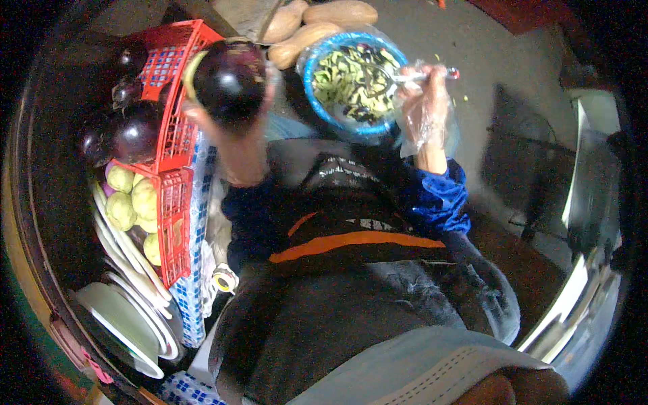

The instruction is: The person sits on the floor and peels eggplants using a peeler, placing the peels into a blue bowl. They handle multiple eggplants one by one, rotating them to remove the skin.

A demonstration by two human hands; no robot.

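My left hand [239, 152] is wrapped round a large, round, dark purple eggplant [229, 81], which has a pale cut strip along its left side. My right hand [426, 111], in a clear plastic glove, grips a slim metal-headed utensil [412, 75] with a red-tipped handle. I cannot make out exactly what kind it is. Its head lies over a round basin [309, 81] with a blue rim and a clear plastic lining. Inside are many chopped pale eggplant pieces [347, 81] with dark skin.
Red plastic baskets [177, 128] on the left hold dark eggplants [138, 131] and pale green round produce [121, 210]. Nearer are stacked white plates [128, 324] and a small roll of tape [223, 280]. Tan elongated squashes [341, 13] lie beyond the basin.
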